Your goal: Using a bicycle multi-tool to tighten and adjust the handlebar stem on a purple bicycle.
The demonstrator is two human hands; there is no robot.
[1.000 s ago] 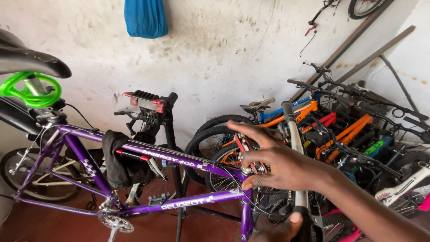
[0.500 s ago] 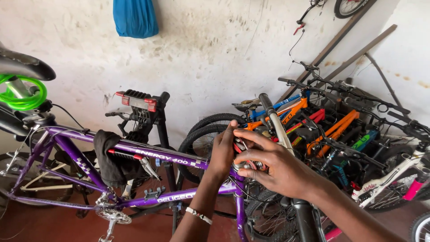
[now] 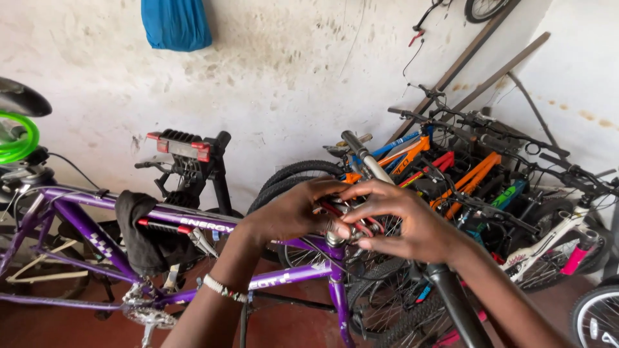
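Nearest the camera, at lower centre: left hand [image 3: 293, 209] and right hand [image 3: 403, 219] meeting over the front end of a purple bicycle frame [image 3: 193, 222], fingers curled narrowly around small metal and red parts at the stem [image 3: 345, 225], just above the head tube. Exactly which part each hand pinches: cannot tell, knuckles hiding it. Beaded bracelet [image 3: 222, 288] on the left wrist. Handlebar [image 3: 364, 161] rising up and back from between the hands, its black grip [image 3: 461, 309] running down towards the lower edge.

Draped over the frame's top tube: a dark cloth [image 3: 142, 232]. Clamping that tube from behind: a repair stand [image 3: 187, 151] with red-tipped jaws. Far left: a green ring [image 3: 16, 138] under a black saddle [image 3: 22, 100].

Further back on the right: a packed row of bicycles [image 3: 464, 167], orange, red and blue, leaning at the wall. High on the white wall [image 3: 290, 64]: a blue bag [image 3: 175, 24], hanging, contents hidden.
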